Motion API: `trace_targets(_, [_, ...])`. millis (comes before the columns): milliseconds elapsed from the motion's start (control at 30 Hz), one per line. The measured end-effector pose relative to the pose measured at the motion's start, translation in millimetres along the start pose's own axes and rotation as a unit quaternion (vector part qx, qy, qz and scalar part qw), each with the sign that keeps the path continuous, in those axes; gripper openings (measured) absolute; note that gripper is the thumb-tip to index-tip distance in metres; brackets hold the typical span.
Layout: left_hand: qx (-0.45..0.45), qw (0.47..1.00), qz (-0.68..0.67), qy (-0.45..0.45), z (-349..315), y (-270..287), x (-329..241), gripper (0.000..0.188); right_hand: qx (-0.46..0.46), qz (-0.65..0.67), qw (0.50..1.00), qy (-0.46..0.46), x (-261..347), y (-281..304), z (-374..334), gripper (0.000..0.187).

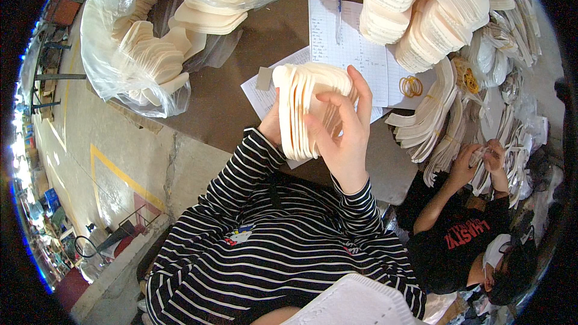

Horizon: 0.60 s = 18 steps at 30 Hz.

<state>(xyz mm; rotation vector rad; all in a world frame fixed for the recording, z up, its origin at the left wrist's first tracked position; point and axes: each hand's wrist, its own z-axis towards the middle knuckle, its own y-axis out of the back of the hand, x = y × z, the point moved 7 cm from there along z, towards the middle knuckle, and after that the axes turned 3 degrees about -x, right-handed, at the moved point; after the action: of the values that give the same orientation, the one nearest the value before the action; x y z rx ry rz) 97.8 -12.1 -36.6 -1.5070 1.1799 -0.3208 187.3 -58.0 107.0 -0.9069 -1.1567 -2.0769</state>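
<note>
A stack of cream, insole-shaped foam pieces [295, 114] is held upright in front of my chest. My left hand [272, 121] grips its left side, with most of the fingers hidden behind the stack. My right hand [348, 129] is at the right side, its thumb and forefinger bent onto the edges of the pieces and the other fingers reaching up behind the far end. The pieces fan slightly apart near my right thumb. Beneath the stack lie an open notebook [373, 78] with handwriting and a loose sheet [256, 93].
A clear plastic bag [99, 54] of similar foam pieces spreads over the far left of the brown table [198, 105]. Banded foam bundles [433, 24] stand at the far right. Rubber bands [410, 86] and a pen [339, 15] lie on the notebook. A co-worker [463, 229] handles strips at right.
</note>
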Motion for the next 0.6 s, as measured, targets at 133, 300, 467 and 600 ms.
trace_targets(133, [-0.031, 0.999, 0.004, -0.005, -2, 4, 2, 0.095, -0.002, 0.023, 1.0, -0.007, -6, -1, 0, 0.024])
trace_targets(300, [0.0, 0.999, 0.03, -0.017, 1, 13, 4, 0.093, -0.003, 0.02, 1.0, 0.0, -9, -4, -4, 0.024])
trace_targets(467, [0.006, 1.0, -0.025, -0.014, 3, 16, 6, 0.094, 0.011, 0.0, 1.0, -0.019, -1, -4, -1, 0.023])
trace_targets(600, [0.002, 1.0, -0.022, -0.002, 3, 21, 11, 0.094, -0.011, 0.027, 0.999, -0.03, -8, -5, -4, 0.021])
